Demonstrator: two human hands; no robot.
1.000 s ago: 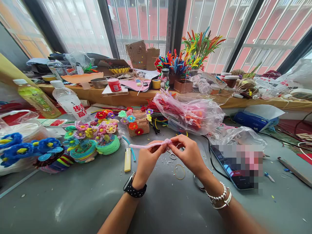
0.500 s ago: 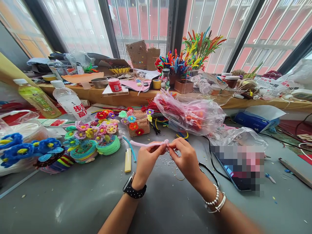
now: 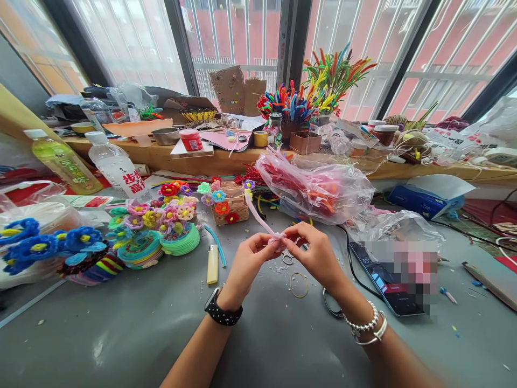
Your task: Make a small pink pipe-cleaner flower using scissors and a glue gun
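Between both hands is a pale pink pipe cleaner (image 3: pixel 258 216), bunched into small loops at its near end, its free tail slanting up and left. My left hand (image 3: pixel 251 261) pinches the looped part from the left, thumb and fingers closed. From the other side my right hand (image 3: pixel 313 252) pinches the same loops at the fingertips. Just under the right fingers, scissor handles (image 3: pixel 287 257) show in part. A gold ring-shaped band (image 3: pixel 299 285) lies on the table below. Left of my left hand are a cream lighter (image 3: pixel 212 264) and a short blue pipe cleaner (image 3: pixel 216 245).
Pipe-cleaner flower pots (image 3: pixel 180 241) and a small flowered basket (image 3: pixel 231 203) stand at left and centre. Behind is a plastic bag of pink and red pipe cleaners (image 3: pixel 319 188). A phone (image 3: pixel 379 277) lies at right. Bottles (image 3: pixel 117 164) stand at left; a cluttered wooden ledge (image 3: pixel 238 158) runs behind.
The pipe cleaner's tail has swung from pointing left to pointing up and left. My right hand has shifted slightly right and turned, uncovering the scissor handles and more of the gold band.
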